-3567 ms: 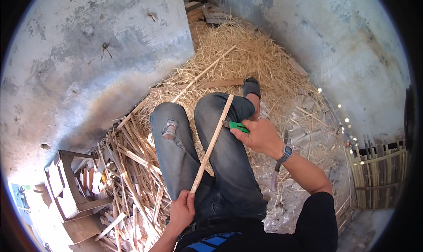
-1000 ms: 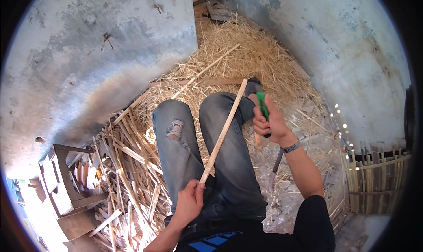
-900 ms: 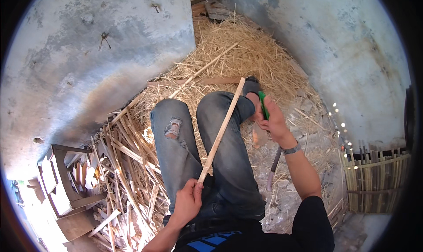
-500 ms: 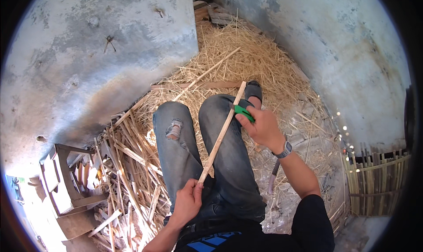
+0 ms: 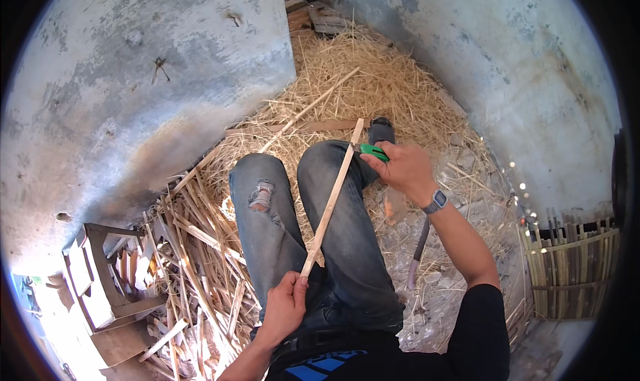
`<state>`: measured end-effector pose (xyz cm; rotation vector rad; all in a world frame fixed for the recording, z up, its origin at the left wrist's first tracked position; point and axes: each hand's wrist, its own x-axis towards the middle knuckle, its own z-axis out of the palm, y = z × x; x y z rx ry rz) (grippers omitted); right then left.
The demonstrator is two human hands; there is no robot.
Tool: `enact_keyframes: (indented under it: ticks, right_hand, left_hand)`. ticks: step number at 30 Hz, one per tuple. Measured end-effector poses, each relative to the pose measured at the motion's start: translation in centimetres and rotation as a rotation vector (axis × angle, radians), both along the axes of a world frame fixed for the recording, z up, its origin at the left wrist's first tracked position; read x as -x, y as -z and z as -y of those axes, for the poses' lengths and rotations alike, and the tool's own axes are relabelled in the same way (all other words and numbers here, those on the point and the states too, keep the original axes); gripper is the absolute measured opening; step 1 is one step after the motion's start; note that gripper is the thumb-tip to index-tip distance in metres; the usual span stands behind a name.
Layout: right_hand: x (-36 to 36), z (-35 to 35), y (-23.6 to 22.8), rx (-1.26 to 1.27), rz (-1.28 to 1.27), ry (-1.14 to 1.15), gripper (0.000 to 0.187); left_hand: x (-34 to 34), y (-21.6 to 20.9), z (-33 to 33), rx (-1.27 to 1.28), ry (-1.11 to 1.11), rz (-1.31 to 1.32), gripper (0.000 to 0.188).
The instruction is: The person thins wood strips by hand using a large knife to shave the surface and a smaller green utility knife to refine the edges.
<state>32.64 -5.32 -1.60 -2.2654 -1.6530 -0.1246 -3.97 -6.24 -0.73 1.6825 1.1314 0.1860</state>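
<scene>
A long pale wooden strip [image 5: 330, 208] slants across my right thigh, its far end beyond the knee. The fingers of my left hand [image 5: 285, 304] are closed on its near end, close to my lap. My right hand [image 5: 408, 171] is wrapped round a green-handled utility knife [image 5: 374, 152]. Its blade meets the right side of the strip near the far end. How deep the edge sits in the wood is too small to tell.
Loose split sticks [image 5: 193, 261] pile up at my left, next to a wooden frame [image 5: 137, 308]. Straw [image 5: 373, 68] covers the floor ahead between two worn walls [image 5: 493, 68]. At the right stands a slatted bamboo basket [image 5: 570, 274]. A dark-and-pale rod [image 5: 418, 251] lies beside my right leg.
My right hand and the knife have moved away from me, further up the strip toward its far end. The strip's far end has shifted slightly left. My left hand keeps its hold.
</scene>
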Motion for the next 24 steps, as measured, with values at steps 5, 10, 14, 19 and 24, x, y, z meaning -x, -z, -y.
enact_keyframes:
  ticks: [5,10,14,19,24]
  right_hand:
    - [-8.7,-0.6,3.4,-0.079,0.332,0.206,0.063]
    - [-20.8,2.4,0.1,-0.233,-0.273,0.779,0.074]
    - [-15.0,1.3,-0.3,-0.255,-0.537,0.539,0.068]
    - [-3.1,1.3,-2.1,-0.228,-0.728,0.307,0.05]
    - [0.9,2.7,-1.0,-0.277,-0.701,0.24,0.048]
  left_hand:
    - [1.3,0.1,2.3,-0.002,0.078,0.02,0.027]
    - [4.1,0.5,5.5,0.127,0.045,-0.024,0.025]
    - [2.3,1.2,4.2,0.083,0.039,0.01,0.022]
    - [2.3,1.3,3.2,0.154,0.078,0.037,0.023]
    - [2.3,2.0,3.1,0.334,0.064,0.116,0.026]
